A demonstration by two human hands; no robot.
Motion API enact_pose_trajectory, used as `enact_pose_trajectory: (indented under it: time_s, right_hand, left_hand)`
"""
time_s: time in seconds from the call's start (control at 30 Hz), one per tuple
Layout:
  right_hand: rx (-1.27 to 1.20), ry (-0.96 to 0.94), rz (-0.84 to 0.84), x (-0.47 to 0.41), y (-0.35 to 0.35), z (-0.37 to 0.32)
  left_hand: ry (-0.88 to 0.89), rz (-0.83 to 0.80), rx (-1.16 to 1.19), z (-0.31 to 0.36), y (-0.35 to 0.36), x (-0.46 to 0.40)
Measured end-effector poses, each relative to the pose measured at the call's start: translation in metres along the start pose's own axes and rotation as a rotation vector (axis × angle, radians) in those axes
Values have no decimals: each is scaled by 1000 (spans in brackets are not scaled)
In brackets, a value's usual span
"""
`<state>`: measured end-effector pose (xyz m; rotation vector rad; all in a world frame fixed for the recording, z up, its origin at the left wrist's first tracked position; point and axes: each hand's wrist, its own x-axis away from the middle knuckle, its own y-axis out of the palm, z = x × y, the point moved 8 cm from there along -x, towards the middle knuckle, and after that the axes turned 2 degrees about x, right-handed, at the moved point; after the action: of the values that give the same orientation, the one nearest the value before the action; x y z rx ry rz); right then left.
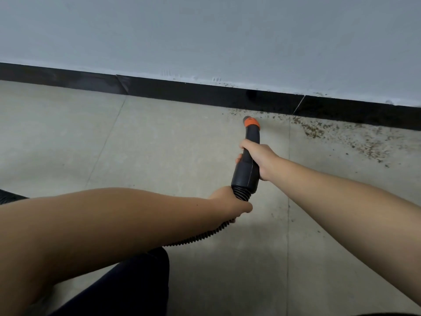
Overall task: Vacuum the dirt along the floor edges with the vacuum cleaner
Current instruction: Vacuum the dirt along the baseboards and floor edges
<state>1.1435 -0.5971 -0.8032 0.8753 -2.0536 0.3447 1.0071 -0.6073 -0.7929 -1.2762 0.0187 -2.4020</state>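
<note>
A black vacuum nozzle handle (247,172) with an orange ring (251,122) at its tip points at the floor close to the black baseboard (205,94). My right hand (259,157) grips the handle's upper part. My left hand (230,201) grips the ribbed black hose (200,236) just behind the handle. Brown dirt crumbs (337,135) lie scattered on the grey tiles right of the tip, along the baseboard. The tip's opening is hidden from me.
A pale grey wall (205,37) rises above the baseboard. Light tiled floor (91,137) spreads left and toward me. My dark-clothed leg (127,286) is at the bottom. A dark object (9,196) shows at the left edge.
</note>
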Motion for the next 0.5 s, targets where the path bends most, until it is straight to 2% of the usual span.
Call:
enact_pose_trajectory:
  time_s: [0.33,0.5]
  right_hand:
    - [-100,-9,175,1,-85,1]
    - [-133,-44,206,-4,-99,-11]
  left_hand:
    - [55,-144,-129,34,49,-17]
    - [83,-138,-111,50,53,-29]
